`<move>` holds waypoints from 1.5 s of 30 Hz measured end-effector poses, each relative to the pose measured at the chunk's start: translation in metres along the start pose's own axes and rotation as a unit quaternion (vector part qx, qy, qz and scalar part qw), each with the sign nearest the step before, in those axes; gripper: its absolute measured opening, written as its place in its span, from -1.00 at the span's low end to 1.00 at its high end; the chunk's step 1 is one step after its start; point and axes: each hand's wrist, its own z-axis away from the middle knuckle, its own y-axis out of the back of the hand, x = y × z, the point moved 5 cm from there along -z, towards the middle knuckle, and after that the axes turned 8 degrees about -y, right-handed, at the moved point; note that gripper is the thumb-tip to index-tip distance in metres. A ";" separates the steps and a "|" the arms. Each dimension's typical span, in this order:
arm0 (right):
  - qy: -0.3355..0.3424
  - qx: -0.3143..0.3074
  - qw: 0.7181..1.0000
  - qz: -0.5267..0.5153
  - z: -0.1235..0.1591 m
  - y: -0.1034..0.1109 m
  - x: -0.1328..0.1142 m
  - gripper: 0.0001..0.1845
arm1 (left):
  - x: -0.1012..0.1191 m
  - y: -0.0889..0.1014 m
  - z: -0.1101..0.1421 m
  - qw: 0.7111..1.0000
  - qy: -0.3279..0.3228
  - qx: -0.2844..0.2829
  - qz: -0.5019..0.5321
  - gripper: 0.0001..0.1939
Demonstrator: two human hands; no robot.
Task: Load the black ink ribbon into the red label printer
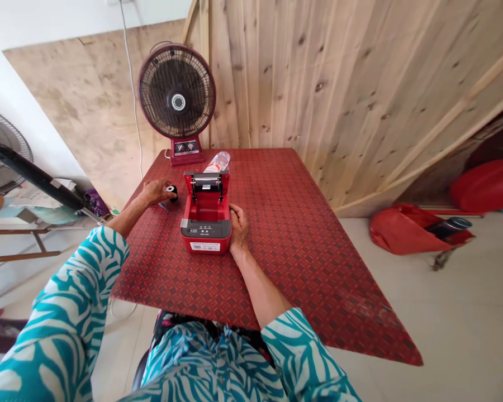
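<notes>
A small red and black printer (207, 229) stands on the table with its lid tipped up and its inner bay exposed. My right hand (238, 224) is curled against the printer's right side, gripping it; some fingertips are hidden. To the left of the printer, my left hand (154, 191) has its fingers on a small black roll with a white centre (171, 191), at the tabletop. A clear plastic bottle (218, 162) lies behind the raised lid, partly covered by it.
The table (293, 262) has a red patterned cover. A dark red fan (177, 95) stands at its back left corner, before a wooden wall (285, 78). Another fan (4, 151) is at far left. A red bag (398, 229) lies on the floor at right.
</notes>
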 end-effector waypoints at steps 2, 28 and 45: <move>-0.005 -0.003 1.000 -0.002 0.000 0.000 0.001 -0.64 | -0.013 0.015 0.009 0.991 -0.009 0.095 0.095 -0.58; -0.006 0.000 1.000 -0.012 -0.002 0.000 0.004 -0.63 | 0.017 0.056 0.101 0.885 -0.036 0.137 0.443 -0.40; 0.004 -0.005 1.000 0.005 -0.005 -0.006 0.005 -0.66 | 0.164 -0.019 0.045 0.950 -0.192 -0.208 -0.133 -0.61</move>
